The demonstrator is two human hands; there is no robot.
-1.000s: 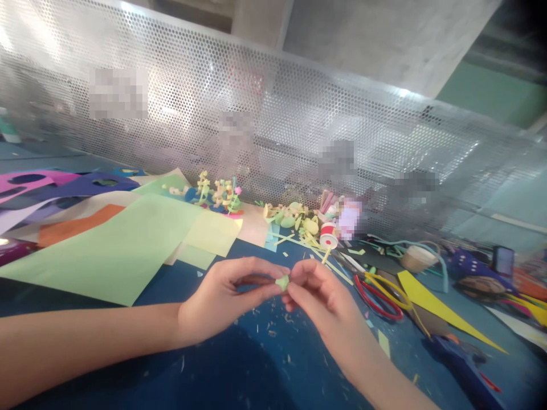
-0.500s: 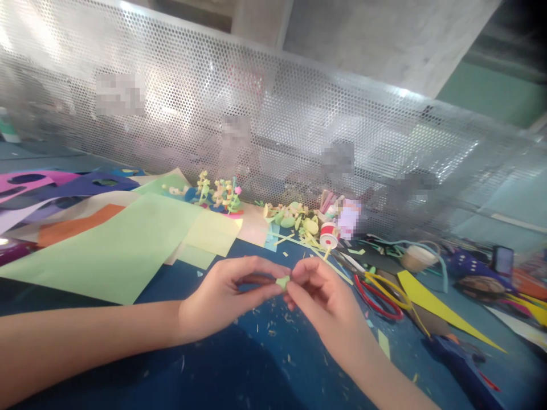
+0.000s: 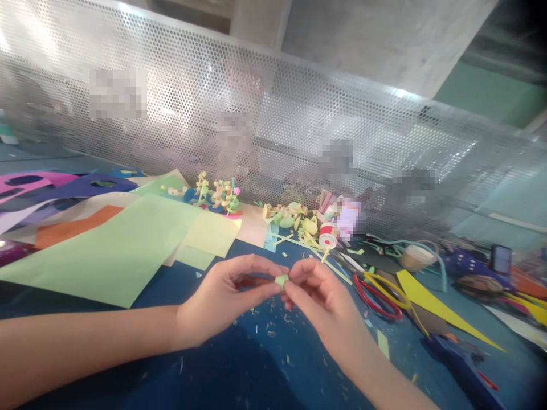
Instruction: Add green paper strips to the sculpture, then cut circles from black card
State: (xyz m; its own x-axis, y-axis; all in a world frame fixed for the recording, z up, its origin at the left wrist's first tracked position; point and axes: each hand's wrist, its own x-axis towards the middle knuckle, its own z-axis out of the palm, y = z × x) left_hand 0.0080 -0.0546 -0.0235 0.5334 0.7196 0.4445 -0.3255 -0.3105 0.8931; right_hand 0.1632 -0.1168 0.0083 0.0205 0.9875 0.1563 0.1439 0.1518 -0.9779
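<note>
Over the blue table, a small pale green piece (image 3: 281, 280), of paper or foam, is pinched between both hands. My left hand (image 3: 231, 296) grips its left side between thumb and fingertips. On the other side, the thumb and index finger of my right hand (image 3: 320, 290) close on its right edge. The lower fingers of my right hand are curled and partly hidden. Tiny scraps (image 3: 269, 333) lie on the table below. Left of my hands spreads a large light green sheet (image 3: 115, 245), with a pale yellow sheet (image 3: 213, 230) beside it.
A red and white spool (image 3: 327, 236) stands beyond my right hand. To the right lie red-handled scissors (image 3: 376, 299), a yellow strip (image 3: 444, 310) and a blue glue gun (image 3: 459, 364). Small green and yellow pieces (image 3: 294, 216) are heaped before a perforated metal screen (image 3: 277, 125).
The green piece has turned slightly between my fingertips. Both hands keep nearly the same place and grip.
</note>
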